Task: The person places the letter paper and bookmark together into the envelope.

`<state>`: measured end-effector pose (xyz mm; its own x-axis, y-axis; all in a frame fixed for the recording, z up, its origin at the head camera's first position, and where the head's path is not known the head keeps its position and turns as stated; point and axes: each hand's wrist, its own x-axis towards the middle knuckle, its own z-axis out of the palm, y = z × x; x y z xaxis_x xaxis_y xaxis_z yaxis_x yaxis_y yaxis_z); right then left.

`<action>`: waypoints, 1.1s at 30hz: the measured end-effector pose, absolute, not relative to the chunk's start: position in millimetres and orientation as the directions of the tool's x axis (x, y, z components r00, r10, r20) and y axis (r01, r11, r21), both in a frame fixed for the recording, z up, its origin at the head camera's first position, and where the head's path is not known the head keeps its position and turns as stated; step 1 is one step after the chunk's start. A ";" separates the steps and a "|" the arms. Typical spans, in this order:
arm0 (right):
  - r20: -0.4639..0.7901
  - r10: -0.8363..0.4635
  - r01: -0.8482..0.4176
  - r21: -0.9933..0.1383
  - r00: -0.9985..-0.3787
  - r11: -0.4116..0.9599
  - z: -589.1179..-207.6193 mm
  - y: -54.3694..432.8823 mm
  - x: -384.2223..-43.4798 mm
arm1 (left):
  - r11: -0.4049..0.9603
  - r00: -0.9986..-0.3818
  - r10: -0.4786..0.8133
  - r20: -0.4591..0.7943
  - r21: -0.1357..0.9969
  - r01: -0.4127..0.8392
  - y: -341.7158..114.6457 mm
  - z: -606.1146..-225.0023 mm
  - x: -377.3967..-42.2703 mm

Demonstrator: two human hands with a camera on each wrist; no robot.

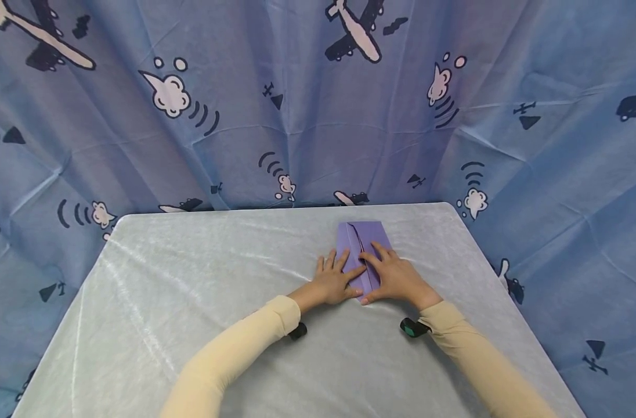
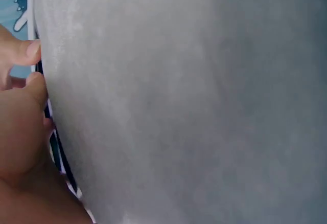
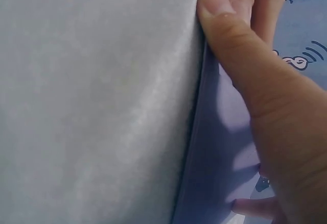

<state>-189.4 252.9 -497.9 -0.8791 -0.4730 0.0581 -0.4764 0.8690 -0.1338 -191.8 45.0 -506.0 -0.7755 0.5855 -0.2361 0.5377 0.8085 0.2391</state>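
A sheet of purple paper [image 1: 372,231], folded with two flaps meeting along a middle seam, lies at the far part of the table. My left hand [image 1: 329,285] rests on its left side with fingers spread, thumb at the near end. From the other side my right hand [image 1: 400,280] presses the right flap, fingertips by the seam and thumb at the near edge. In the right wrist view, the right thumb [image 3: 240,50] lies along the edge of the purple paper [image 3: 204,152]. Only part of the left hand [image 2: 20,132] shows in the left wrist view.
A pale grey velvety cloth [image 1: 192,278] covers the table. Behind it hangs a blue curtain [image 1: 318,116] printed with airplanes and clouds. Small dark devices sit at the left wrist [image 1: 299,331] and the right wrist [image 1: 414,327].
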 end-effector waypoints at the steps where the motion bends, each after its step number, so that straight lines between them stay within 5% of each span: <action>1: 0.063 -0.475 -0.479 -0.134 -0.878 0.867 -497.9 252.8 -189.6 | 0.803 -0.770 0.592 -0.237 0.245 0.542 43.6 -504.7 -191.3; 15: 0.054 -0.466 -0.469 -0.136 -0.883 0.872 -498.7 250.8 -193.2 | 0.752 -0.741 0.630 -0.232 0.421 0.507 8.7 -493.3 -184.0; 33: 0.096 -0.455 -0.465 -0.168 -0.885 0.869 -499.4 253.3 -187.9 | 0.731 -0.831 0.542 -0.126 0.559 0.392 -71.7 -485.6 -180.2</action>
<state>-187.9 253.3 -499.4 -0.8854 -0.4549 0.0957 -0.4648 0.8693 -0.1680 -180.2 -71.7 -485.6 -0.8306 0.5423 -0.1263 0.3922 0.7308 0.5586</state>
